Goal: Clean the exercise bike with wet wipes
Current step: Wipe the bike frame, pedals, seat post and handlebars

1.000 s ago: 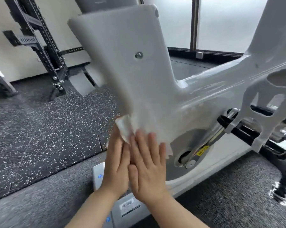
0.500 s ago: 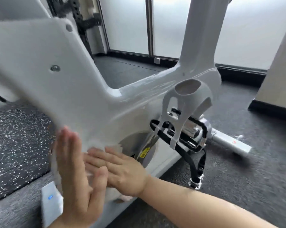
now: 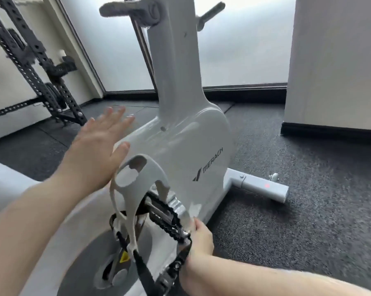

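The white exercise bike [image 3: 180, 150] fills the middle of the view and sits on dark speckled gym flooring [image 3: 308, 210]. Its upright post runs up toward the top edge, where a grey adjustment knob [image 3: 133, 10] sticks out to the left. The rounded housing carries a MERACH logo [image 3: 210, 166] on its right side, and the white base bar [image 3: 261, 184] pokes out at floor level to the right, with a small red dot on it. Frosted windows [image 3: 244, 50] are behind the bike, a white pillar [image 3: 338, 60] runs down the right edge, and a black perforated rack [image 3: 37, 67] stands in the far left corner of the room.

Left hand [image 3: 97, 150] is flat and spread wide, fingers straight, at the left edge of the housing. The fingertips are blurry, so I can't tell for sure if the palm is actually touching the shell.

The pedal [image 3: 163, 212], with its grey toe cage [image 3: 135, 178] and black strap [image 3: 144, 272], sits in front of the lower housing, above the dark crank disc [image 3: 90, 263].

Right hand [image 3: 198, 238] is down at the outer end of the pedal, fingers curled round it. There's something pale and translucent [image 3: 191, 212] just above those fingers that could be the wet wipe, but it's too smeared to call.
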